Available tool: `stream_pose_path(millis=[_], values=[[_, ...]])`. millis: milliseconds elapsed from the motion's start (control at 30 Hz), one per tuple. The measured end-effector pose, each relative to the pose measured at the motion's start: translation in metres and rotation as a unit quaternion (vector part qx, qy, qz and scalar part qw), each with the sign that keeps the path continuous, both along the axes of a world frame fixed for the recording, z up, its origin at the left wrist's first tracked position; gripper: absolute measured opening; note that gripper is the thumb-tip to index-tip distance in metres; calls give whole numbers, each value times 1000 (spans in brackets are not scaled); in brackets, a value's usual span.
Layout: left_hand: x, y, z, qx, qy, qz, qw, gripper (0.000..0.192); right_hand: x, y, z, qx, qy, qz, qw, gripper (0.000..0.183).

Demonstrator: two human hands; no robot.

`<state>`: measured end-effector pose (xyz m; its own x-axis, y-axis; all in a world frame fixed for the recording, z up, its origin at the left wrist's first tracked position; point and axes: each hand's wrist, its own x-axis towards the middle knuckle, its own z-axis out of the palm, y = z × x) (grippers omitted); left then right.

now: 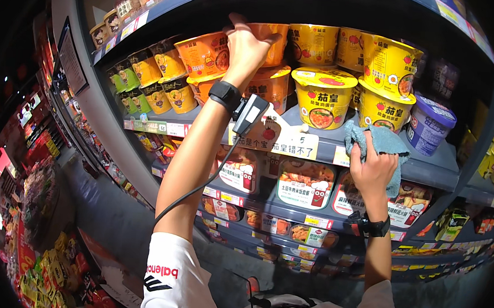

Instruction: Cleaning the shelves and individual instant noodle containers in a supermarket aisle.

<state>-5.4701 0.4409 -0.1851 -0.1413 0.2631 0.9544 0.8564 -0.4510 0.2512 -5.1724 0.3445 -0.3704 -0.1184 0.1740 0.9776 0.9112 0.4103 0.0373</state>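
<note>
My left hand (249, 44) reaches up among stacked orange instant noodle bowls. Its thumb lies across the front of an upper orange bowl (278, 49), and another orange bowl (204, 54) sits just left of it. Some fingers are hidden, so whether they grip a bowl cannot be told. My right hand (372, 169) holds a bunched teal cloth (395, 153) against the shelf's front edge. Right behind the cloth stands a lower yellow noodle bowl (383, 110), with another yellow bowl (393, 65) stacked on top. A single-height yellow bowl (321, 99) stands between my hands.
A purple tub (430, 126) stands at the shelf's right end. Small yellow cups (178, 95) and green cups (123, 76) line the left. Price tags and a sign (295, 145) run along the shelf edge (426, 166). Boxed meals (305, 184) fill lower shelves. A cable hangs from my left wrist device (252, 113).
</note>
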Motion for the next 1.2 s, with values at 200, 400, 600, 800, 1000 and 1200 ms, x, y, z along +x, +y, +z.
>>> stream_pose_path(millis=[200,400,600,800,1000,1200], values=[[-1,-17,7,-62,169,196,964,90,5,-2,-3,-14,-1,21,1000,33],[-9,-19,11,-51,236,201,949,67,10,-4,-2,-14,-10,4,1000,34],[-8,-1,9,-5,233,114,966,48,15,-8,-1,-20,-1,7,1000,34],[-1,-16,10,-12,267,192,944,46,12,-4,-3,-18,-4,25,1000,35],[-18,-2,23,64,351,225,906,29,6,-5,-4,-28,0,24,999,35],[-15,-6,37,19,395,215,893,17,6,0,-3,-31,-3,27,999,35]])
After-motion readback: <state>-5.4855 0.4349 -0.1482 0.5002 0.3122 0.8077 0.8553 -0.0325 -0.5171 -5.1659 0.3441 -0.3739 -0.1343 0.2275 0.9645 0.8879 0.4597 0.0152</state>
